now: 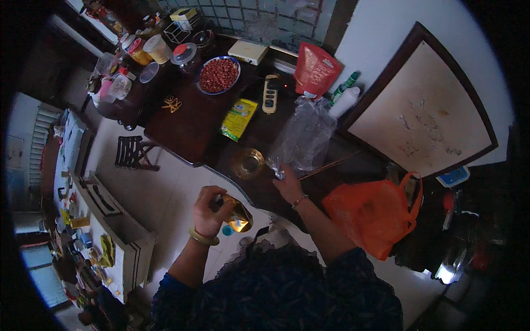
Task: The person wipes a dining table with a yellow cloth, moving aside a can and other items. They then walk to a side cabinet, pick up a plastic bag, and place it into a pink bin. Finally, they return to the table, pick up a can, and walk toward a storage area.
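In my left hand [208, 210] is a shiny gold container [240, 217], held low in front of the table's edge. My right hand [289, 186] reaches over the dark table [182, 124], its fingertips at a crumpled silvery wrapper [276, 169]. Whether they grip it is hard to see. Just beyond the wrapper lies a clear plastic bag [304, 134]. To the left of my right hand, a round amber glass dish [248, 163] stands near the edge. A yellow-green packet [239, 119] lies flat farther back.
An orange bag [368, 217] sits to the right, below a framed picture [422, 111]. A power strip [270, 97], a bowl of red beans or nuts [218, 75], a red pouch [315, 70] and several jars [157, 49] stand farther back. A folding stool [134, 153] is on the floor.
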A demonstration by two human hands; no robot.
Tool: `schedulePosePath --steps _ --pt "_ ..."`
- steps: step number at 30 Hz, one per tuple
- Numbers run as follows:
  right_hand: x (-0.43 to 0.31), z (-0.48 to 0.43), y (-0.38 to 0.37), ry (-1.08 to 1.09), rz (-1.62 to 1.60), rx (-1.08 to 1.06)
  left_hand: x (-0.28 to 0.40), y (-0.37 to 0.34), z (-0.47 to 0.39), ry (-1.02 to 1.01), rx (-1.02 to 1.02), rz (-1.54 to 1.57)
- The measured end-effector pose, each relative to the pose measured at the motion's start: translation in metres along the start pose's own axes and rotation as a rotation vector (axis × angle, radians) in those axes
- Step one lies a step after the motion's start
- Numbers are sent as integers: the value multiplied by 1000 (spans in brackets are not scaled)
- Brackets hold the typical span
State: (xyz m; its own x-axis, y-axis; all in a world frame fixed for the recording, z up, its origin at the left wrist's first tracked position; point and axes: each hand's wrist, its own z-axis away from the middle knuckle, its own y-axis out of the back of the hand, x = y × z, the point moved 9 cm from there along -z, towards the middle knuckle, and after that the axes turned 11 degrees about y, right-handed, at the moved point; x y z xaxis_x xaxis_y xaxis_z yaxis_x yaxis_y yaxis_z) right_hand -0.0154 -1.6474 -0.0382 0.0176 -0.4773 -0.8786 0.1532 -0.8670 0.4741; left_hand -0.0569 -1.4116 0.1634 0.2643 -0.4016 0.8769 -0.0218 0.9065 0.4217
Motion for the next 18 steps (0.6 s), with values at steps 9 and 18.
schedulePosePath --steps 9,18 --pt "62 -15 -39 -39 20 18 -12 -3 -2 -13 17 -144" --pt "61 -14 21 -134 -220 322 -20 -2 -3 55 -3 -177"
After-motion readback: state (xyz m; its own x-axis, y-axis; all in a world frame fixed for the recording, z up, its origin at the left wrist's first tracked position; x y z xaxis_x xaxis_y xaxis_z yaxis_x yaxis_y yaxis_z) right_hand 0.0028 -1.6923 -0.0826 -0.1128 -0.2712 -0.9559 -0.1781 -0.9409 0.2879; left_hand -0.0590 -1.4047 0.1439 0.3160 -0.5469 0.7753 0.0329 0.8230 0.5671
